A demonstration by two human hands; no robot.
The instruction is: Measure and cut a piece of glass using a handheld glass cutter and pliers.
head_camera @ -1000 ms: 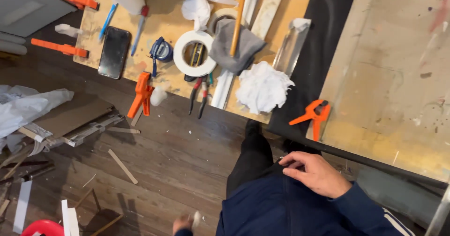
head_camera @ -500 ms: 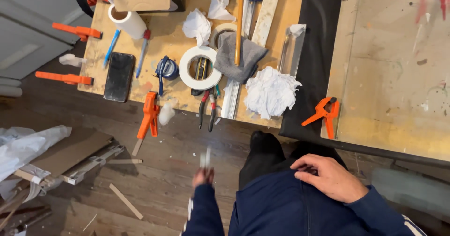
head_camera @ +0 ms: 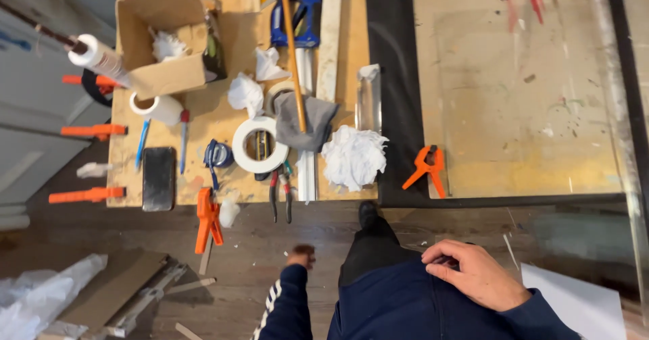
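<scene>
The right hand (head_camera: pixel 476 274) lay flat on the person's dark blue garment (head_camera: pixel 405 306), fingers (head_camera: pixel 449 252) loosely curled together and holding nothing. The left hand (head_camera: pixel 301 254) hung blurred over the wooden floor (head_camera: pixel 135 238); its fingers could not be made out. Just beyond it, on the near edge of the plywood surface (head_camera: pixel 203 120), lay pliers (head_camera: pixel 280 191), an orange clamp (head_camera: pixel 207 220) and a white tape roll (head_camera: pixel 259 144).

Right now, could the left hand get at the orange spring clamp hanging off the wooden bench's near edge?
Probably yes: the left hand hangs low beside the leg, and only bare floor lies between it and the orange spring clamp on the wooden bench.
</scene>
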